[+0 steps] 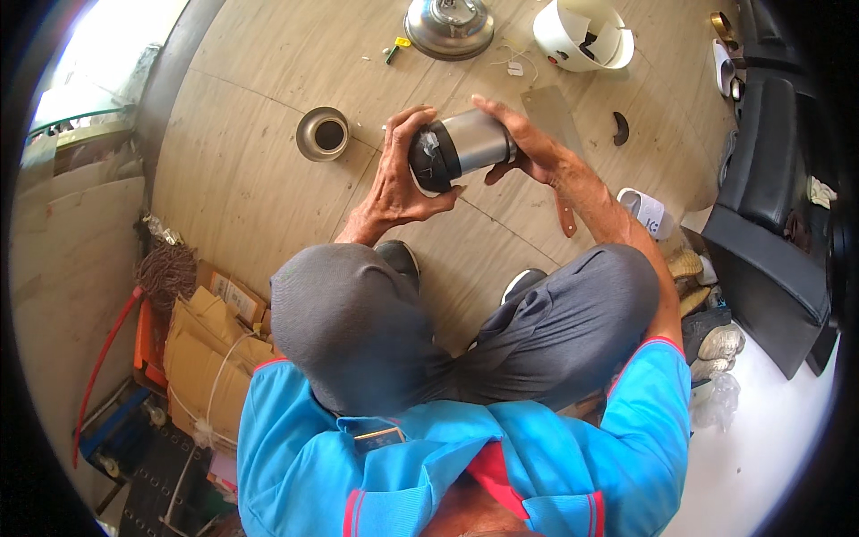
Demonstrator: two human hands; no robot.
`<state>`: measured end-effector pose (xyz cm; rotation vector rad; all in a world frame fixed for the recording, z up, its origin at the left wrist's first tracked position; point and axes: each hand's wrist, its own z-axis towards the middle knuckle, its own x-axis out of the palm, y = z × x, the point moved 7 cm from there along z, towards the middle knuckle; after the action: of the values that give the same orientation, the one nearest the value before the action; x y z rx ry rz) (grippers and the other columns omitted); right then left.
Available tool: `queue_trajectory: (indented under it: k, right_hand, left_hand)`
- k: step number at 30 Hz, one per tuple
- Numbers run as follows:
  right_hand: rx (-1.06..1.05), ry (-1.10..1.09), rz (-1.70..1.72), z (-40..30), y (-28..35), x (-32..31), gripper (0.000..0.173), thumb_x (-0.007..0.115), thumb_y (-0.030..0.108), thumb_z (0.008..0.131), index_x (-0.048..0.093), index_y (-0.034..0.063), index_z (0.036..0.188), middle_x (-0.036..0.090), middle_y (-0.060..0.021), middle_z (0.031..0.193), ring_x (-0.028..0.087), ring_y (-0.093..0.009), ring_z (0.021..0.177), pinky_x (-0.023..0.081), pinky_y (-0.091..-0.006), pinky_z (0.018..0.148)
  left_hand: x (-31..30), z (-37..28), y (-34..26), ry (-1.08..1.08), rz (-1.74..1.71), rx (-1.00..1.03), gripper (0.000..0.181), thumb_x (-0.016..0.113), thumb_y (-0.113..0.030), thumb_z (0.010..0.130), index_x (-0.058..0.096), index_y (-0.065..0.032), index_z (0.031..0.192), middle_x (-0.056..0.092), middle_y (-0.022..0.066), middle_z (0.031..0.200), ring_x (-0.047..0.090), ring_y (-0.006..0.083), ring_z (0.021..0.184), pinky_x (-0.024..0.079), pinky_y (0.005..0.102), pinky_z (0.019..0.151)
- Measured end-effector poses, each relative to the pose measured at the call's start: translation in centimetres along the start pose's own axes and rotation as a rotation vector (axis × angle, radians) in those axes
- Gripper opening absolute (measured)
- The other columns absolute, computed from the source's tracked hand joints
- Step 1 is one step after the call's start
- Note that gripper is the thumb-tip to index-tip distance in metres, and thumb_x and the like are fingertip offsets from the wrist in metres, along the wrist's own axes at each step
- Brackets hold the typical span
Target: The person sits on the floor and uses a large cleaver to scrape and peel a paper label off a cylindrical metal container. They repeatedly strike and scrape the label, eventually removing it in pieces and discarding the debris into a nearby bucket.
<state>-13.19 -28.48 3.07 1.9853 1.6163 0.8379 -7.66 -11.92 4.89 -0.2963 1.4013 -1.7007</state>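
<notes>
Between my two hands is a brushed-steel cylinder (pixel 473 139) with black end parts, held tilted above the floor. My left hand (pixel 396 174) curves around its wide black end (pixel 429 158), which bears a torn, shiny patch. My right hand (pixel 530 144) grips the opposite end, where a dark band shows. Below my right hand lies a cleaver, its broad blade (pixel 553 111) partly covered by my wrist and its wooden handle (pixel 565 213) towards my knee. To the left, a round metal vessel (pixel 304 134) with a dark round opening stands on the floor.
A shiny metal dome (pixel 449 43) and a white bucket (pixel 553 40) holding scraps stand ahead. A black curved piece (pixel 619 129) and a white slipper (pixel 645 213) lie right, near a black sofa (pixel 765 268). Folded cardboard (pixel 201 342) and a mop (pixel 168 272) crowd my left.
</notes>
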Motion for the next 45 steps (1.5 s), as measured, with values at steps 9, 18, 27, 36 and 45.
queue_trajectory:
  k: [9, 18, 27, 36, 45]
  right_hand:
    - [-0.049, -0.038, -0.023, 0.8, -1.1, 0.0, 0.056, 0.05, 0.056, 0.096, 0.063, 0.0031, 0.108, 0.064, -0.0091, 0.079, 0.06, -0.014, 0.055, 0.04, -0.0258, 0.037]
    - [-0.678, -0.352, -0.393, 1.1, 0.3, -1.8, 0.054, 0.064, 0.043, 0.09, 0.057, -0.0069, 0.111, 0.065, -0.0175, 0.085, 0.066, -0.028, 0.077, 0.055, -0.0382, 0.067]
    - [-1.06, -0.31, -0.767, -2.2, 3.1, 0.7, 0.058, 0.078, 0.031, 0.079, 0.054, -0.0051, 0.116, 0.061, -0.0217, 0.098, 0.066, -0.035, 0.084, 0.054, -0.0408, 0.073]
    - [-1.271, -0.168, -0.982, -3.5, 4.1, 2.3, 0.063, 0.08, 0.031, 0.076, 0.051, -0.0031, 0.121, 0.059, -0.02, 0.099, 0.064, -0.037, 0.083, 0.055, -0.0419, 0.071]
    - [-1.193, -0.123, -1.113, -4.5, 7.3, 3.6, 0.095, 0.085, 0.047, 0.073, 0.042, -0.0042, 0.142, 0.057, -0.0234, 0.128, 0.062, -0.039, 0.113, 0.056, -0.0426, 0.092]
  left_hand:
    - [1.5, -2.3, 3.1, -0.257, -0.204, -0.359, 0.081, 0.083, -0.039, 0.078, 0.042, -0.0044, 0.138, 0.053, 0.0145, 0.121, 0.058, 0.0236, 0.103, 0.051, 0.0378, 0.089]
    - [1.6, -1.8, 5.0, -0.339, -0.407, -0.593, 0.061, 0.066, -0.046, 0.086, 0.055, -0.0018, 0.126, 0.061, 0.0129, 0.109, 0.06, 0.0199, 0.097, 0.048, 0.0334, 0.089]
    - [4.5, -2.6, 6.0, -0.257, -1.152, -0.827, 0.052, 0.05, -0.047, 0.094, 0.053, -0.0041, 0.124, 0.064, 0.017, 0.113, 0.068, 0.0308, 0.091, 0.061, 0.047, 0.068]
    - [5.0, -3.1, 6.0, 0.061, -1.275, -1.124, 0.053, 0.053, -0.051, 0.094, 0.057, -0.005, 0.12, 0.067, 0.0182, 0.108, 0.07, 0.0339, 0.089, 0.061, 0.053, 0.065]
    - [1.7, -1.6, 4.5, -0.182, -1.244, -0.819, 0.056, 0.053, -0.048, 0.094, 0.053, -0.0027, 0.127, 0.064, 0.0188, 0.115, 0.069, 0.0333, 0.097, 0.06, 0.0522, 0.078]
